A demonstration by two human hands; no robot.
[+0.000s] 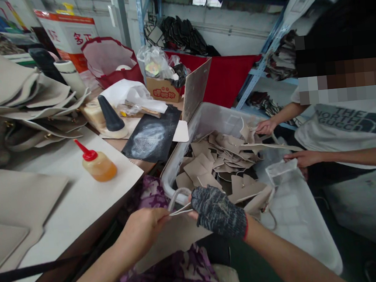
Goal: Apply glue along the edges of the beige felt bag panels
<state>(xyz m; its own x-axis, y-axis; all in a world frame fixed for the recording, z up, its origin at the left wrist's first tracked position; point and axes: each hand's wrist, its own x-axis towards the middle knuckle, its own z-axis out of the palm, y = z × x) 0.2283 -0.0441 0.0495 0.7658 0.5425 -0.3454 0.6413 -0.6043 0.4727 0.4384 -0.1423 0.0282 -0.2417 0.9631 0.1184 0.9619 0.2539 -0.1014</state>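
My left hand (143, 230) is bare and pinches the edge of a beige leather piece (173, 239) that lies over my lap. My right hand (218, 211), in a dark knitted glove, grips the same piece near its looped handle (176, 197). Both hands are just in front of a clear plastic bin (205, 115) that holds several beige leather cut pieces (216, 158).
Another person at the right reaches both hands (265, 126) into the bin. On the table to my left stand a glue bottle with a red cap (97, 163), a black sheet (153, 137), stacked beige bags (30, 111) and flat beige panels (18, 195). Shelving stands behind.
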